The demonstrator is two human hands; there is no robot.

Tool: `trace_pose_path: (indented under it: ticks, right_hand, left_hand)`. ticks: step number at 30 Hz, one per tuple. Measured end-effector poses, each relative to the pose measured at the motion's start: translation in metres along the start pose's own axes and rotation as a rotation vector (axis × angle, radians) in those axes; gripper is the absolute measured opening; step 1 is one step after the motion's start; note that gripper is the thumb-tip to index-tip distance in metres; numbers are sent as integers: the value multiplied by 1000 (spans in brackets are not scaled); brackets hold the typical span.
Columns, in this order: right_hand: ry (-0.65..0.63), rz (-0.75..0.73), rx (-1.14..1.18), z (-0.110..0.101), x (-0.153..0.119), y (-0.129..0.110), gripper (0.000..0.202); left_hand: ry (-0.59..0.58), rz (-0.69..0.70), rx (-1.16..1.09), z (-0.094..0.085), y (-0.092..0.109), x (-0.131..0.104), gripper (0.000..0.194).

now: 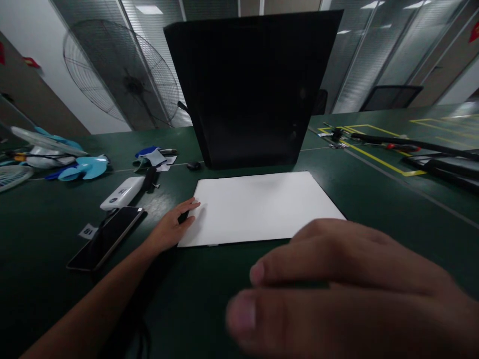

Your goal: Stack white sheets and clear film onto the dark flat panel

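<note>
On the left, a black, flat, rectangular phone lies on the dark green tabletop. Just right of it, the person's left hand touches the left edge of a thin, white, rectangular board, thumb and fingers spread, not clenched. The board lies flat, long axis running left to right, extending rightward from this nearer hand. At right, the blurred right hand, loosely parted with nothing visible in it, hides the board's near right corner.
</note>
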State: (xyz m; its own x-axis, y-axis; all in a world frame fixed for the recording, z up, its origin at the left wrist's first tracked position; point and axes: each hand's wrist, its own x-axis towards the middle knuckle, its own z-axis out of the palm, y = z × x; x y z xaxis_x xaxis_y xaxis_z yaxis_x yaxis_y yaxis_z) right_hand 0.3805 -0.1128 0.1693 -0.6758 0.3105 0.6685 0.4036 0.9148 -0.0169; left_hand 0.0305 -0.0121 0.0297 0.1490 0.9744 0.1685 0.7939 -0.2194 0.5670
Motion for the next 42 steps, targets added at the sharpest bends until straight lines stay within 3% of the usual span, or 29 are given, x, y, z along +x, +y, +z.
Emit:
trace_pose_path:
  ticks: [2,4,8,10,13,17,20,24,27,33,37,42]
  right_hand:
    - [36,-53,149,14,-5,21,21]
    - [-78,-129,142,39,-18,45,26]
    - [-441,167,45,86,-55,86,66]
    - [-535,306,75,95,-66,97,78]
    - [-587,413,106,95,-70,102,74]
    - [-529,316,32,89,-66,104,62]
    - [-441,76,-61,90,-64,103,43]
    - [-184,-288,-173,92,-63,98,21]
    - [-62,-452,-207,92,-62,94,12]
    - [-7,-500,-211,87,-59,92,13]
    - [58,-522,-261,78,-56,93,17]
    - [94,-513,-278,71,-54,94,20]
  left_hand:
    - [-1,5,-2,1,0,0,54]
    - [-6,-6,8,1,1,-2,56]
    - [-46,-7,98,-1,10,-6,57]
    - [-69,-9,152,0,14,-9,55]
    - [-97,-13,217,1,18,-11,55]
    - [-118,-1,278,2,17,-12,55]
    - [-122,11,302,1,19,-12,55]
    - [-126,14,274,-2,23,-12,55]
    - [-113,1,177,-5,22,-13,59]
    - [-28,3,-50,-17,8,-14,57]
    - [-10,60,16,-29,5,-13,50]
    - [-75,157,93,-35,-1,-11,56]
